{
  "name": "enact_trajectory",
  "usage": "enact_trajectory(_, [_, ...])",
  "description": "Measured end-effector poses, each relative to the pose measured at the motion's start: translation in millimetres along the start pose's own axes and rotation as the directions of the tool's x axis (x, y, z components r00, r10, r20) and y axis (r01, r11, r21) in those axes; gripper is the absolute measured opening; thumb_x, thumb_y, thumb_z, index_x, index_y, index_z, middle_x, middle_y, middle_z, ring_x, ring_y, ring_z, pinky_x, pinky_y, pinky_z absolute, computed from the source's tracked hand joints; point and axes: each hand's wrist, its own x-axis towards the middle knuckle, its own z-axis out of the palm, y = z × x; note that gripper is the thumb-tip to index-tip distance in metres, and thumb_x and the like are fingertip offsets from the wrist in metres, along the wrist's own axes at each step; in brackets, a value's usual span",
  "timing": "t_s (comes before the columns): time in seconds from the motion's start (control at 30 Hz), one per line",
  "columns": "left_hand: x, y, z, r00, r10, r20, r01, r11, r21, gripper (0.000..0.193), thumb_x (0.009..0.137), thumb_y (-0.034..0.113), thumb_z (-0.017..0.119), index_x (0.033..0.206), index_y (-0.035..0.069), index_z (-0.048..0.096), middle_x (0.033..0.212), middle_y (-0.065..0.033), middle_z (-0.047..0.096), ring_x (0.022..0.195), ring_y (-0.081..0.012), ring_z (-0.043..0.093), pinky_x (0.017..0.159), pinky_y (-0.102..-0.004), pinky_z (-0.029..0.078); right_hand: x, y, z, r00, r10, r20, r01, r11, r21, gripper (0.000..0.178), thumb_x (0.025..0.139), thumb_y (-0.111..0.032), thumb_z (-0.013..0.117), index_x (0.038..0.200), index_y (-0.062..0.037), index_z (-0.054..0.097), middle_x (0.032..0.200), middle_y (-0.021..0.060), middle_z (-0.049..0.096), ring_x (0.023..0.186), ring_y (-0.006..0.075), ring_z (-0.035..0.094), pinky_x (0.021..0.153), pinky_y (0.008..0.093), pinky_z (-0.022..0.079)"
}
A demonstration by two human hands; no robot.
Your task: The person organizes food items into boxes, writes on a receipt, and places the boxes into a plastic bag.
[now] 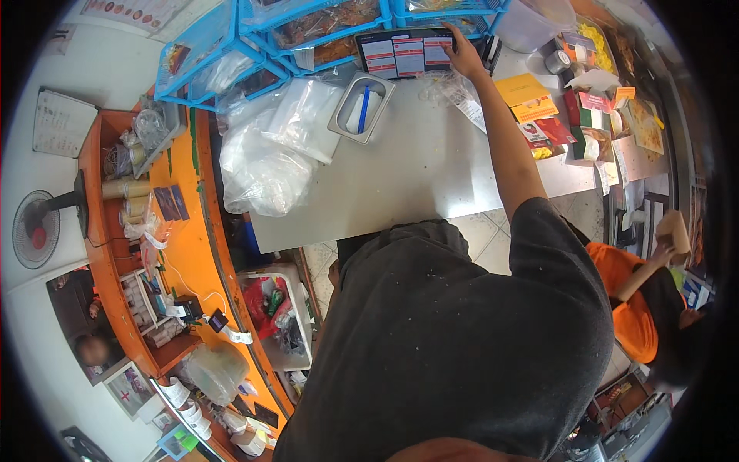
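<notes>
My right hand (464,54) reaches far forward over the steel counter (416,173), and its fingertips touch the right edge of a tablet screen (406,52) propped at the counter's back. The hand holds nothing. My right arm runs from a black shirt sleeve up across the counter. My left hand is hidden below my black shirt. A steel tray (362,108) with a blue pen lies just left of the tablet. A crumpled clear bag with a paper slip (454,92) sits under my wrist.
Clear plastic bags (265,165) pile on the counter's left. Blue wire baskets (308,31) of packed food stand behind. Packets and cards (577,123) crowd the right. An orange curved counter (192,254) runs along the left. A person in an orange shirt (631,308) stands at right.
</notes>
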Motion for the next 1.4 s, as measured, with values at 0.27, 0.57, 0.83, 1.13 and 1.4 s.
enact_trajectory(0.27, [-16,12,4,0.999,-0.004,-0.032,0.005,1.0,0.025,0.043,0.095,0.033,0.053,0.116,-0.003,0.066,0.107,-0.0172,0.07,0.1,-0.0288,0.066,0.088,-0.0406,0.051,3,3,0,1.0,-0.013,0.016,0.012,0.998,0.067,0.063,0.09,-0.016,0.065,0.146,-0.0227,0.037,0.133,0.0269,0.054,0.125,0.0451,0.051,0.103,0.047,0.043])
enact_trajectory(0.57, [-86,62,-18,0.966,-0.107,-0.235,0.134,0.986,0.103,0.044,0.095,0.034,0.053,0.116,-0.002,0.066,0.107,-0.0173,0.07,0.1,-0.0292,0.066,0.088,-0.041,0.051,-28,0,3,0.953,-0.157,-0.259,0.068,0.945,-0.321,0.073,0.085,-0.012,0.066,0.151,-0.0199,0.036,0.134,0.0265,0.051,0.126,0.043,0.045,0.108,0.0483,0.035])
enact_trajectory(0.83, [-82,-31,-73,0.978,-0.026,-0.206,0.095,0.939,0.332,0.032,0.095,0.021,0.051,0.114,0.001,0.067,0.098,-0.0174,0.071,0.089,-0.0256,0.068,0.078,-0.0378,0.053,-198,-77,102,0.904,0.091,-0.417,-0.134,0.988,-0.075,0.017,0.085,-0.002,0.06,0.097,-0.0067,0.071,0.11,0.0147,0.06,0.111,0.0291,0.056,0.098,0.0398,0.045])
enact_trajectory(1.13, [-71,-23,-149,0.983,-0.168,-0.071,0.154,0.973,-0.171,0.027,0.096,0.008,0.047,0.117,0.01,0.063,0.081,-0.011,0.072,0.082,-0.0232,0.069,0.071,-0.0342,0.052,-120,-81,112,0.929,0.297,-0.22,-0.235,0.934,0.268,0.025,0.091,-0.002,0.051,0.111,-0.0084,0.065,0.079,0.0073,0.068,0.068,0.0152,0.064,0.063,0.0296,0.052])
enact_trajectory(1.4, [-81,8,-145,0.949,-0.245,-0.197,0.111,0.848,-0.519,0.033,0.1,0.026,0.047,0.132,0.019,0.047,0.135,-0.0135,0.057,0.118,-0.0311,0.057,0.102,-0.0492,0.04,-69,-66,103,0.979,0.194,-0.059,-0.201,0.969,-0.147,0.062,0.084,-0.007,0.055,0.143,-0.0223,0.045,0.077,0.0153,0.066,0.073,0.0316,0.066,0.068,0.0423,0.052])
